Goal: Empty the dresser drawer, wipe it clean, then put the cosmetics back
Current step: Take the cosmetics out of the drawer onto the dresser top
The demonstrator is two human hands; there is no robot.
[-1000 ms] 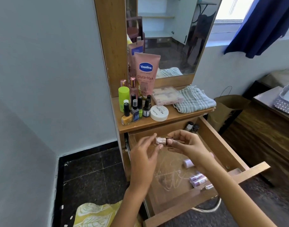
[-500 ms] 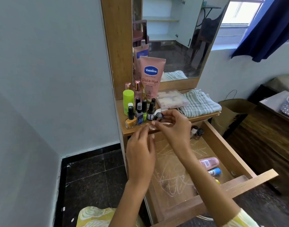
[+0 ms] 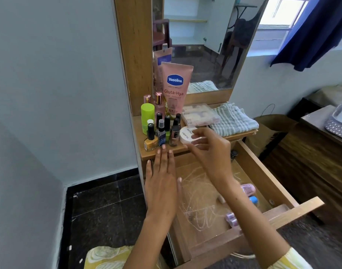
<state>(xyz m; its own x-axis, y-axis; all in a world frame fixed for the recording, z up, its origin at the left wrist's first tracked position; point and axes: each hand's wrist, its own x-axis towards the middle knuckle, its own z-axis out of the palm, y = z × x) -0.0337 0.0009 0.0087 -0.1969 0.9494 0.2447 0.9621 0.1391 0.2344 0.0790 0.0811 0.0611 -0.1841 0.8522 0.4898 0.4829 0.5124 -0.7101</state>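
- The dresser drawer (image 3: pixel 261 179) hangs pulled out below the worktop (image 3: pixel 242 133), its scribbled floor mostly bare, and a few small cosmetics (image 3: pixel 247 189) lie along its right wall, with another at the back corner.
- Above the drawer on the worktop: a folded striped cloth (image 3: pixel 234 121), a clear plastic case (image 3: pixel 200 114), a tall pink lotion tube (image 3: pixel 176 88) and a cluster of nail polish bottles (image 3: pixel 162 131) at the left end.
- The right hand (image 3: pixel 211 150) has come up out of the drawer to the worktop edge, where its fingers (image 3: pixel 199 137) hang loosely spread, gripping nothing, over the round white compact (image 3: pixel 187 134).
- The left hand (image 3: pixel 161 183) has gone flat with straight fingers, over the drawer's left front corner.
- The small bottle pinched between both hands a second ago is out of them, likely set among the bottles, so emptying goes on with a few items left.
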